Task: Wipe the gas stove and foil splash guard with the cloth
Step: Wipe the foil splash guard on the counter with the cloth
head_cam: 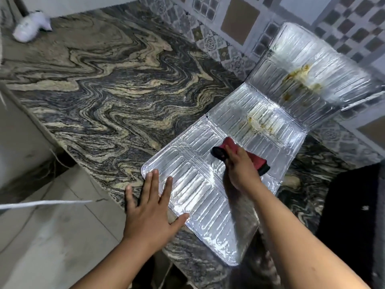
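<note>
gleaming foil splash guard (208, 184), yellowish stains

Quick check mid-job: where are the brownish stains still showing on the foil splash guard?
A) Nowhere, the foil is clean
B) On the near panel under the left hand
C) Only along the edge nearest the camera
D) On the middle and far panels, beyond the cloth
D: the brown smears sit on the far and middle panels of the foil splash guard, beyond the red cloth held in the right hand, while the panel under the flat left hand looks clean.
</note>
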